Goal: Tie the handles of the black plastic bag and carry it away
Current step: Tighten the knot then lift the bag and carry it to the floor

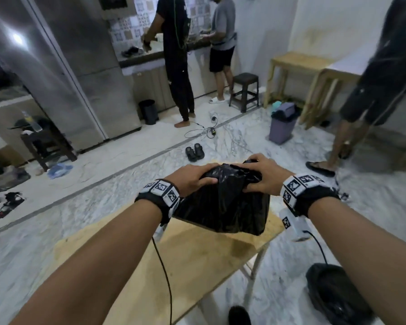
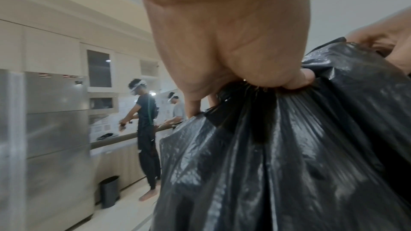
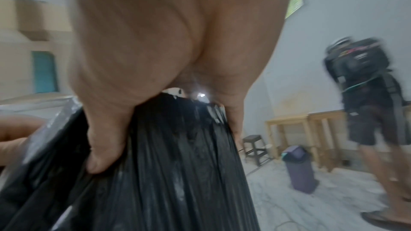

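A filled black plastic bag point(image 1: 223, 205) sits at the far edge of a small wooden table point(image 1: 185, 259). My left hand point(image 1: 192, 178) grips a bunch of the bag's top on its left side, and the left wrist view shows the plastic point(image 2: 278, 155) gathered into that fist point(image 2: 240, 69). My right hand point(image 1: 263, 174) grips the top on the right side. In the right wrist view the pleated black plastic point(image 3: 177, 155) runs up into my right hand point(image 3: 155, 94), thumb pressed on it. The handles themselves are hidden inside my fists.
Two people point(image 1: 174, 55) stand at the kitchen counter ahead. A third person point(image 1: 370, 90) walks at the right. A purple bin point(image 1: 283, 125), black sandals point(image 1: 194, 152), cables point(image 1: 204, 130) and stools lie on the marble floor. A black object point(image 1: 333, 292) sits by the table's right leg.
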A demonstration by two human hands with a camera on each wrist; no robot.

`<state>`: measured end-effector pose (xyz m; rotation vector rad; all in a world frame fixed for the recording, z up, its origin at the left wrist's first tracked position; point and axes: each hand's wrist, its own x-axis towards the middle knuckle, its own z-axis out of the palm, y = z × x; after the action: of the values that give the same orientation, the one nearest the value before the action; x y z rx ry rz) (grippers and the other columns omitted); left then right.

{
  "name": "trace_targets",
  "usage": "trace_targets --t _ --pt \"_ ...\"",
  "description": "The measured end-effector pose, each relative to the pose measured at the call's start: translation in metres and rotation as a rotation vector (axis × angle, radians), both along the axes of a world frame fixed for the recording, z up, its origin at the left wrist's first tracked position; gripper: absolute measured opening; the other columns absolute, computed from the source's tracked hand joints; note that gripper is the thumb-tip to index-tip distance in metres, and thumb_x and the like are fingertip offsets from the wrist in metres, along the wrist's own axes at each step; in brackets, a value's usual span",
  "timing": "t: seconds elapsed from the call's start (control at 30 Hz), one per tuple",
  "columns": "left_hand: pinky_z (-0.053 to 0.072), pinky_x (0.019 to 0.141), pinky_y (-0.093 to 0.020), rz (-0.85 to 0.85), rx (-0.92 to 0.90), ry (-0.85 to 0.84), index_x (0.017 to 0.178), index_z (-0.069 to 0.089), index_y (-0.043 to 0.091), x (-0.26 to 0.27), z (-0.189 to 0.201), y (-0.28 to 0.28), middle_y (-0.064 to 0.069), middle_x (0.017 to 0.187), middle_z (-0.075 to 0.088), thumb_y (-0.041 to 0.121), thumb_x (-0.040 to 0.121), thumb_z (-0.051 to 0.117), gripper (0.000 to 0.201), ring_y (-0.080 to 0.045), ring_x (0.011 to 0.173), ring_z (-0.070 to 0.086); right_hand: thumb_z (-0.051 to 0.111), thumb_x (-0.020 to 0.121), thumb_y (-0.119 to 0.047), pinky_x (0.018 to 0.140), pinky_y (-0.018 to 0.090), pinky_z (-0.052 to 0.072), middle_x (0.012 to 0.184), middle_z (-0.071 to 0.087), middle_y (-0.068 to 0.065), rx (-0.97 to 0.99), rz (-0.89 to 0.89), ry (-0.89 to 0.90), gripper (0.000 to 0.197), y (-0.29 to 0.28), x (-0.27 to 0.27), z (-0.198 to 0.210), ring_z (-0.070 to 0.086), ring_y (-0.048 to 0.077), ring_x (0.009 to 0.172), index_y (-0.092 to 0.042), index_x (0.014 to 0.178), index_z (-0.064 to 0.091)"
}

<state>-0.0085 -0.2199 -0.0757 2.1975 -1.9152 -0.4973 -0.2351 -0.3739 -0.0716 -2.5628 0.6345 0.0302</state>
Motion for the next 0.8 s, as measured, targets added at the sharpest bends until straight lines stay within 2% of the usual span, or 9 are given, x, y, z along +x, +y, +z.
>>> trace_targets --t 0.07,0.2,0.3,0.4,0.5,0.57,0.67,0.77,0.8 --pt "0.048 0.094 -0.04 -0.087 0.001 -0.009 0.15 0.034 0.037 -0.026 0.008 -0.027 -0.012 0.132 0.065 0.056 0.096 0.044 0.058 -0.032 0.113 0.062 0.07 0.073 -0.061 0.111 0.055 0.037 0.14 0.037 0.005 -0.006 -0.096 -0.011 0.068 -0.006 -0.038 0.007 0.043 0.04 0.125 -0.084 0.118 0.025" --pt "0.046 0.084 -0.034 -0.263 -0.02 -0.049 0.15 0.035 0.034 -0.089 0.025 -0.08 -0.014 0.13 0.065 0.053 0.097 0.044 0.057 -0.033 0.112 0.062 0.075 0.077 -0.054 0.112 0.05 0.036 0.139 0.039 0.006 -0.013 -0.294 -0.042 0.071 -0.022 -0.115 0.016 0.043 0.037 0.127 -0.057 0.14 0.041" --pt "0.045 0.08 -0.034 -0.379 -0.03 -0.069 0.149 0.037 0.032 -0.143 0.031 -0.125 -0.016 0.128 0.066 0.052 0.098 0.044 0.056 -0.035 0.11 0.063 0.077 0.075 -0.053 0.113 0.047 0.034 0.138 0.041 0.007 -0.001 -0.419 -0.074 0.073 -0.04 -0.176 0.012 0.043 0.034 0.129 -0.045 0.142 0.048" --pt "0.049 0.084 -0.041 -0.477 0.003 -0.094 0.148 0.038 0.033 -0.201 0.026 -0.173 -0.017 0.127 0.066 0.056 0.097 0.043 0.056 -0.036 0.107 0.063 0.068 0.062 -0.069 0.113 0.049 0.037 0.136 0.044 0.004 0.024 -0.528 -0.109 0.083 -0.06 -0.237 -0.003 0.044 0.032 0.131 -0.048 0.14 0.05" --pt "0.048 0.085 -0.041 -0.549 0.032 -0.11 0.147 0.04 0.033 -0.262 0.012 -0.222 -0.019 0.126 0.066 0.054 0.097 0.045 0.054 -0.037 0.108 0.062 0.077 0.069 -0.054 0.113 0.047 0.037 0.13 0.043 0.001 0.078 -0.653 -0.14 0.073 -0.08 -0.297 -0.026 0.045 0.029 0.129 -0.042 0.138 0.055" --pt "0.047 0.089 -0.041 -0.599 0.061 -0.121 0.148 0.04 0.033 -0.304 -0.004 -0.252 -0.02 0.127 0.066 0.053 0.097 0.046 0.054 -0.038 0.11 0.062 0.08 0.073 -0.046 0.114 0.048 0.036 0.133 0.042 0.003 0.1 -0.727 -0.139 0.071 -0.093 -0.335 -0.046 0.043 0.031 0.13 -0.043 0.139 0.054" --pt "0.048 0.093 -0.045 -0.665 0.121 -0.159 0.149 0.038 0.035 -0.358 -0.04 -0.294 -0.019 0.129 0.065 0.055 0.096 0.046 0.057 -0.038 0.113 0.061 0.08 0.075 -0.044 0.115 0.048 0.033 0.137 0.041 0.008 0.145 -0.822 -0.123 0.073 -0.111 -0.384 -0.089 0.042 0.035 0.131 -0.046 0.141 0.05" --pt "0.049 0.093 -0.047 -0.748 0.18 -0.193 0.148 0.038 0.036 -0.404 -0.097 -0.332 -0.013 0.132 0.064 0.058 0.095 0.044 0.058 -0.036 0.116 0.061 0.076 0.072 -0.056 0.116 0.051 0.033 0.147 0.038 0.009 0.214 -0.892 -0.111 0.072 -0.125 -0.424 -0.143 0.039 0.038 0.136 -0.063 0.135 0.043" --pt "0.05 0.091 -0.048 -0.772 0.196 -0.213 0.147 0.036 0.038 -0.416 -0.118 -0.339 -0.011 0.13 0.065 0.06 0.094 0.041 0.058 -0.035 0.115 0.061 0.076 0.073 -0.055 0.117 0.052 0.031 0.152 0.035 0.01 0.242 -0.917 -0.091 0.074 -0.128 -0.435 -0.165 0.035 0.04 0.139 -0.062 0.138 0.042"
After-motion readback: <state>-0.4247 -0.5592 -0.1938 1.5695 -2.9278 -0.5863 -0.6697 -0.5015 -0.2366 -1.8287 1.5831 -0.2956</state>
